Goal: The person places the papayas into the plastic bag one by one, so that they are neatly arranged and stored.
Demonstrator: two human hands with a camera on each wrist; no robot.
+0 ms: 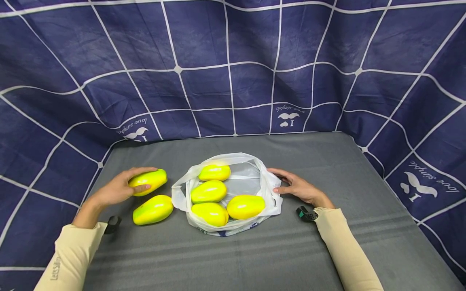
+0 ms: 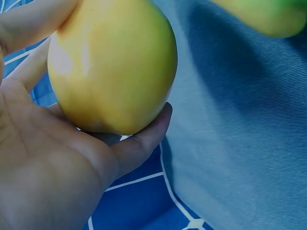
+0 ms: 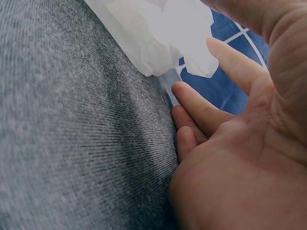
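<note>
On the left of the head view, my left hand (image 1: pixel 118 186) grips a yellow-green papaya (image 1: pixel 150 182), thumb on the near side and fingers over the far side. The left wrist view shows the same papaya (image 2: pixel 112 67) between thumb and fingers. Another papaya (image 1: pixel 153 209) lies just nearer on the table. A white plastic bag (image 1: pixel 272 194) stands with its mouth wide, holding several papayas (image 1: pixel 209 191). At its right rim, my right hand (image 1: pixel 300 188) touches the plastic with thumb and forefinger apart. The right wrist view shows its other fingers (image 3: pixel 201 108) loosely bent near the cloth.
Grey cloth (image 1: pixel 255 258) covers the table, with slight creases. A dark blue curtain (image 1: pixel 204 89) with white grid lines surrounds its back and sides. Dark bands with devices, such as the right wrist strap (image 1: pixel 307 214), sit at both wrists.
</note>
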